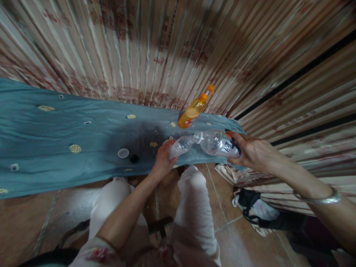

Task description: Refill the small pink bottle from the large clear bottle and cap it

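Observation:
My left hand (pixel 164 157) is closed around a small clear plastic bottle (pixel 181 145), which tilts slightly up toward its mouth. In my right hand (pixel 251 152) is a larger clear plastic bottle (pixel 213 142) with a printed label, lying nearly level, its neck pointing left. The two bottle necks meet mouth to mouth or overlap; I cannot tell whether they touch. Any liquid passing between them is too blurred to make out. Just behind the bottles stands an orange pump bottle (pixel 191 114) with yellow-orange liquid inside.
A narrow table under a blue-green cloth (pixel 94 139) runs across the view. Left of my hands lie a whitish round lid (pixel 123 153) and a small black cap (pixel 134 158). A pleated patterned curtain (pixel 139 48) hangs behind. Dark bundled things (pixel 256 207) sit on the tiled floor at right.

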Tool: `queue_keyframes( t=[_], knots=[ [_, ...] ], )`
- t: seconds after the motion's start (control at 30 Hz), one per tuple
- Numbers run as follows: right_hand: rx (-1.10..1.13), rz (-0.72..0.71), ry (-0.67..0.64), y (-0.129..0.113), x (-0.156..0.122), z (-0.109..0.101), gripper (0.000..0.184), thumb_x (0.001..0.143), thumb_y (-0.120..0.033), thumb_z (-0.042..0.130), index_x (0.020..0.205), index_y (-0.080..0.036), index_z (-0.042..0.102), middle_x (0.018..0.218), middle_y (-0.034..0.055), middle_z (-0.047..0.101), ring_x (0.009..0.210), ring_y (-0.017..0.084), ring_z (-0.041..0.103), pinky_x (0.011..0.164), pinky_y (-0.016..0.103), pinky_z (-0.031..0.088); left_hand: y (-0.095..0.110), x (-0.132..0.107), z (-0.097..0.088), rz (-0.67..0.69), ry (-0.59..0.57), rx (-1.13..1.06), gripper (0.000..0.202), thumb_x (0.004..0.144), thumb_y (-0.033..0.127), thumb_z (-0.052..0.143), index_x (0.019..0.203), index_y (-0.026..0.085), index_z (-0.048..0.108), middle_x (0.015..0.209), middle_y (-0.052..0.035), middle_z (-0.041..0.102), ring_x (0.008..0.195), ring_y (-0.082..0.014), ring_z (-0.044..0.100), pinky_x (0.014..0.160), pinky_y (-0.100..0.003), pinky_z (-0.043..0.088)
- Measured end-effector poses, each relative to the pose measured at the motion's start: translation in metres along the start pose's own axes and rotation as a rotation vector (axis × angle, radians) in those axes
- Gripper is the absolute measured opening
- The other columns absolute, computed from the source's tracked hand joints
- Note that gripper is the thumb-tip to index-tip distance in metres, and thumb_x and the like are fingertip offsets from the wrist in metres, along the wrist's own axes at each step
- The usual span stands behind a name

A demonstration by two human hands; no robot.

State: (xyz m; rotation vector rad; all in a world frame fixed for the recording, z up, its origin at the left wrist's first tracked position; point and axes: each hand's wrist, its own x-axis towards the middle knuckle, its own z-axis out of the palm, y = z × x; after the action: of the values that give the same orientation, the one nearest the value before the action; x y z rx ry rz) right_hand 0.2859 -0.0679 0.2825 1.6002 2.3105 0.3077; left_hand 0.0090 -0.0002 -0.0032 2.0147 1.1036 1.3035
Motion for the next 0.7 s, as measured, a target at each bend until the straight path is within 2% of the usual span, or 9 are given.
queue_keyframes(
  t=[0.2,0.37,0.7],
  knots=[
    [0.0,0.034,-0.053,-0.0029,0.0011,-0.0048,0.074,0.096,-0.032,0.074,0.159,0.001,0.056,0.121,0.0263,0.083,0.107,0.038,0.084,0.085,0.039,0.06,-0.0011,-0.0005,0.0018,0.002,0.003,-0.01,0.07,0.09,0.019,0.079,0.155,0.026,0.057,0.154,-0.0145,0.075,0.142,-0.0338,0.074,0.122,-0.054,0.06],
    [0.001,0.04,-0.059,-0.0042,0.0014,-0.0056,0.075,0.095,-0.033,0.074,0.159,0.002,0.056,0.12,0.0273,0.083,0.105,0.038,0.084,0.083,0.04,0.059,-0.0013,-0.0004,0.0009,-0.004,-0.001,-0.012,0.068,0.09,0.021,0.079,0.155,0.025,0.057,0.152,-0.0153,0.075,0.141,-0.0343,0.074,0.121,-0.055,0.06],
    [-0.025,0.019,0.004,-0.0013,-0.0008,0.0003,0.072,0.093,-0.036,0.073,0.157,-0.006,0.058,0.113,0.0202,0.084,0.094,0.034,0.082,0.076,0.036,0.056,0.0006,0.0002,0.0018,-0.003,0.009,-0.002,0.067,0.09,0.02,0.078,0.154,0.026,0.057,0.151,-0.0144,0.076,0.141,-0.0341,0.074,0.121,-0.055,0.061]
  ],
)
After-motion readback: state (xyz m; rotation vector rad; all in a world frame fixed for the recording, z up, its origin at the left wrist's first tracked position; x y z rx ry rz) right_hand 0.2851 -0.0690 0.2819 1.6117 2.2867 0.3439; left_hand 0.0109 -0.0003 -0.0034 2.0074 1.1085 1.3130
